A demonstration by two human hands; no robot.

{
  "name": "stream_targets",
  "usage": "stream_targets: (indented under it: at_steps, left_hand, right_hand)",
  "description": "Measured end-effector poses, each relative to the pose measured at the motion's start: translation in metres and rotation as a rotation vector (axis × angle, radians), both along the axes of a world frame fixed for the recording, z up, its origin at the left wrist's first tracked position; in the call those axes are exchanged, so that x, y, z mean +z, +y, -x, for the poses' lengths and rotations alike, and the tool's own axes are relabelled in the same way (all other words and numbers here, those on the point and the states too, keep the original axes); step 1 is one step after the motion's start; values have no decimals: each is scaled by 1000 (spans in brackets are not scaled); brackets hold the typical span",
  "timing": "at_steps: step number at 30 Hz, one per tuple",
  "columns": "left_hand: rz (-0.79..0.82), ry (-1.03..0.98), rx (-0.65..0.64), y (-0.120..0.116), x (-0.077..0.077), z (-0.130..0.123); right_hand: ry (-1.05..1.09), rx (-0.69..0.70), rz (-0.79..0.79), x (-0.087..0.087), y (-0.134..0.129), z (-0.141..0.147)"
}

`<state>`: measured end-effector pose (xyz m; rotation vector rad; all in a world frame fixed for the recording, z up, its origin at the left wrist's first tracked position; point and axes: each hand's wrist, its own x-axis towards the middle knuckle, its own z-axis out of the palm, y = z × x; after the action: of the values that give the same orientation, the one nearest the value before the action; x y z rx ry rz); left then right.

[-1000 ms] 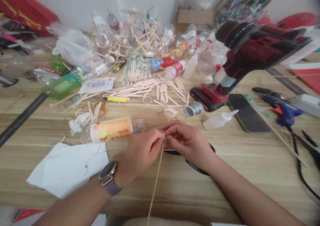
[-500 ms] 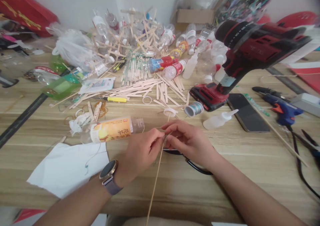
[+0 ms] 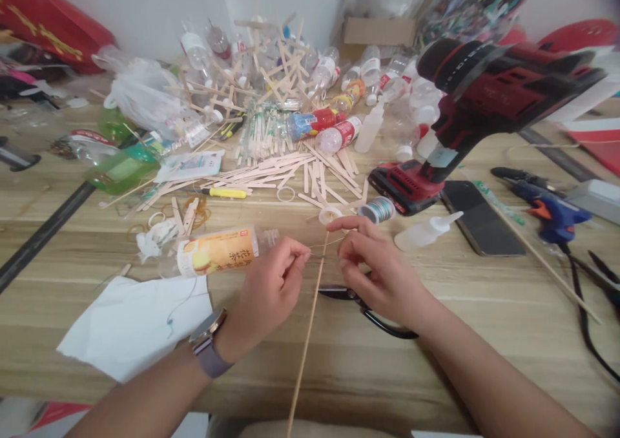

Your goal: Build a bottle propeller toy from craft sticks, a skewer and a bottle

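Note:
A long thin wooden stick (image 3: pixel 307 334) stands slanted between my hands, its lower end towards my body and its upper end by a small white ring (image 3: pixel 330 215). A fine thread (image 3: pixel 317 246) crosses the stick, with a small dark knot or wrap on it. My left hand (image 3: pixel 271 286) pinches the thread's left end. On the other side my right hand (image 3: pixel 378 267) has thumb and fingers closed on the thread, the index finger reaching towards the stick's top. Black-handled scissors (image 3: pixel 387 327) lie partly under my right hand. Left of my left hand lies a yellow-labelled plastic bottle (image 3: pixel 216 252).
A red and black drill (image 3: pixel 465 115) stands at the right, near a phone (image 3: pixel 484 218), a glue bottle (image 3: pixel 426 232) and a blue glue gun (image 3: pixel 552 205). Craft sticks (image 3: pixel 271 172) and plastic bottles pile up behind. White paper (image 3: pixel 135 325) lies at left.
My hands have moved apart from their close pinch at the stick, drawing the thread out to both sides. The knot on the stick and the scissors' blade now show.

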<state>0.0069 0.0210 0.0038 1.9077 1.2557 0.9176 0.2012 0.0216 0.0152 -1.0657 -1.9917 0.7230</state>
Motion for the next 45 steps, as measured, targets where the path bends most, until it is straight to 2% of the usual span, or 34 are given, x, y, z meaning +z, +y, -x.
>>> stream_targets:
  at_steps: [9, 13, 16, 18, 20, 22, 24, 26, 28, 33, 39, 42, 45]
  left_hand:
    - [176, -62, 20, 7, 2, 0]
    - [335, -337, -18, 9, -1, -1]
    - [499, -591, -108, 11, -1, -3]
    - [562, -683, -142, 12, 0, -4]
    - [598, -709, -141, 13, 1, -5]
    - [620, -695, -135, 12, 2, -5]
    - [636, -684, -153, 11, 1, -6]
    - [645, -699, -176, 9, -1, -6]
    - [641, -708, -187, 7, -2, -7]
    - [556, -567, -217, 6, -2, -5]
    - [284, -135, -252, 7, 7, 0]
    - [203, -54, -278, 7, 10, 1]
    - [167, -21, -289, 7, 10, 0]
  right_hand:
    - [-77, -31, -34, -3, 7, -2]
    - [-199, 1, 20, -9, 7, 0]
    - [-242, 21, 103, -10, 6, 3]
    - [-182, -4, 163, -9, 6, 4]
    - [-13, -44, 305, -8, 5, 6]
    - [247, -44, 493, -7, 2, 8]
    - [484, 12, 617, -8, -2, 12]
    - [612, 77, 663, -10, -6, 16]
    - [645, 124, 700, -12, -9, 19]
    - [545, 162, 702, -12, -11, 21]
    - [194, 113, 502, -1, -14, 19]
    - [65, 88, 368, 2, -14, 19]
    - [7, 80, 307, 1, -15, 19]
